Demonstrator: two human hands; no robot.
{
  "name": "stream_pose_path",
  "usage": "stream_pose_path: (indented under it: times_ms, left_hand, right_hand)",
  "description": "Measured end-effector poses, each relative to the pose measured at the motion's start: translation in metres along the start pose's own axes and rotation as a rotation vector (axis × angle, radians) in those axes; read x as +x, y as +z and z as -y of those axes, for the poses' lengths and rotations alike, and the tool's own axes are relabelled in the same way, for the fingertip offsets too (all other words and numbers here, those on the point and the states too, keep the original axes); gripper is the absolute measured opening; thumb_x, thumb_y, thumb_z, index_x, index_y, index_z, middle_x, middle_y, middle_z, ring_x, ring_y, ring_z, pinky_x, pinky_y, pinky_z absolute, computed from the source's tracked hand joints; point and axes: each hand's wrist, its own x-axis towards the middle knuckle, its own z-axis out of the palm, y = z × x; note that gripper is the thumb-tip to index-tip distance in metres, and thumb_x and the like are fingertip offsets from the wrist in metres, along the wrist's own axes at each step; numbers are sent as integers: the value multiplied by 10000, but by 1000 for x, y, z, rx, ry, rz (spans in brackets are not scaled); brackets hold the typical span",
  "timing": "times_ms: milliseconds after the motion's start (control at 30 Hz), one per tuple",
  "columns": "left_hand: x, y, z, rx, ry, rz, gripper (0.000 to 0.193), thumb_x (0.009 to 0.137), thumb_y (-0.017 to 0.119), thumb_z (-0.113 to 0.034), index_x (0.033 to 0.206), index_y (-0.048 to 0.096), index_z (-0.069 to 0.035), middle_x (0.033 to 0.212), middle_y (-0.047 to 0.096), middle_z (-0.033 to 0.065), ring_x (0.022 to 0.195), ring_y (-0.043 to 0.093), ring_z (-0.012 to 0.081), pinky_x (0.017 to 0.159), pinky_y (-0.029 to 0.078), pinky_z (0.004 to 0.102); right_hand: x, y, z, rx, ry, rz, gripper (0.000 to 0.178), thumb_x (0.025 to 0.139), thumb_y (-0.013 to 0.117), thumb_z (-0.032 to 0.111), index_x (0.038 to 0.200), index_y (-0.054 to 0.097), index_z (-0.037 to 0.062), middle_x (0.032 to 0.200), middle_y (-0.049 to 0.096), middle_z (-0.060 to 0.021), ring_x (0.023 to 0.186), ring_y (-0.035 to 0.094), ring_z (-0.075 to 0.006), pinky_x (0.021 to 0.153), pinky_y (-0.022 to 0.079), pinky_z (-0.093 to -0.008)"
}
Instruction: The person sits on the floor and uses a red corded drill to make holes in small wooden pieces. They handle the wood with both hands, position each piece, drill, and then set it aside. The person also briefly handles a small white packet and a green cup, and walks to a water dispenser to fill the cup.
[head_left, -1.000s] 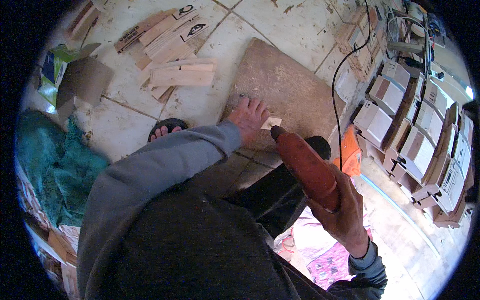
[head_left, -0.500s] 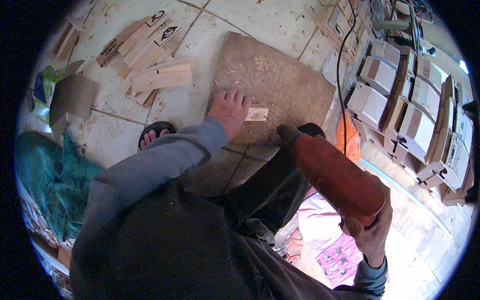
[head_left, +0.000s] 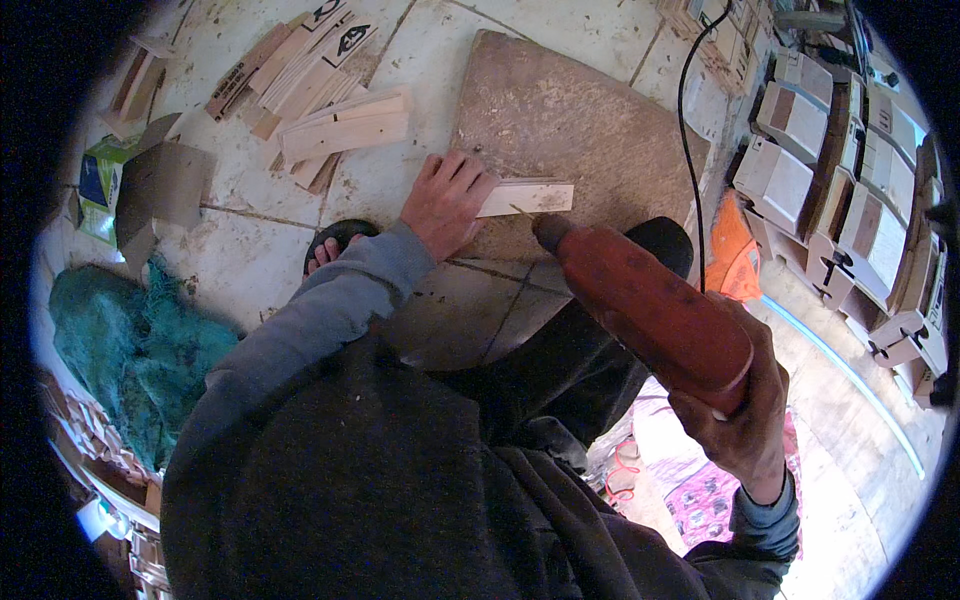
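A short pale wooden strip (head_left: 535,197) lies over the near part of a worn brown board (head_left: 570,110) on the floor. There seems to be more than one layer to it. Closed around its left end is my left hand (head_left: 445,203), fingers bent over the wood. My right hand (head_left: 745,425) grips the rear of a red power drill (head_left: 655,310), which points up and to the left. Its thin bit (head_left: 520,212) is at the strip's near edge; whether it has entered the wood I cannot tell.
Loose wooden strips (head_left: 345,130) are heaped at the upper left. A cardboard piece (head_left: 165,190) and a green cloth (head_left: 120,320) lie at left. White-and-wood assemblies (head_left: 785,170) stand in rows at right, past a black cable (head_left: 682,110) and an orange bag (head_left: 735,255).
The drill has moved left, bringing its bit to the strip. My left hand has shifted along, and more of the strip shows to its right. The view has shifted slightly.
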Motion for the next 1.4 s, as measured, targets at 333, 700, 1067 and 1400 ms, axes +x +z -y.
stream_pose_path:
  times_ms: [333, 700, 1067, 1400]
  left_hand:
    - [-1, 5, 5, -68, -10, -10, 509, 587, 760, -241, 1037, 576, -92, 1001, 529, 78, 1018, 468, 264, 871, 374, 405]
    - [-1, 8, 6, -145, -55, 27, 560, 543, 756, -213, 1073, 600, -118, 1005, 546, 83, 1034, 473, 294, 906, 377, 448]
    - [0, 7, 4, -83, -37, -53, 514, 584, 776, -292, 1024, 585, -108, 976, 534, 60, 985, 473, 244, 842, 375, 390]
    - [-3, 18, 11, -156, 36, -88, 525, 547, 798, -252, 993, 580, -83, 947, 525, 78, 958, 479, 259, 824, 407, 388]
  right_hand:
    - [6, 6, 3, 25, 16, 16, 683, 639, 778, 149, 1235, 472, 17, 1085, 616, -190, 987, 631, -336, 832, 514, -390]
    - [8, 8, 3, -10, 14, 8, 666, 633, 778, 139, 1219, 486, 15, 1079, 624, -181, 978, 636, -331, 829, 518, -389]
    - [20, 8, 27, -99, 42, 138, 714, 589, 783, 115, 1234, 484, 51, 1075, 609, -180, 990, 625, -319, 844, 501, -395]
    - [43, 7, 56, -66, 112, 245, 748, 580, 764, 57, 1267, 471, 93, 1101, 578, -195, 975, 616, -359, 798, 519, -411]
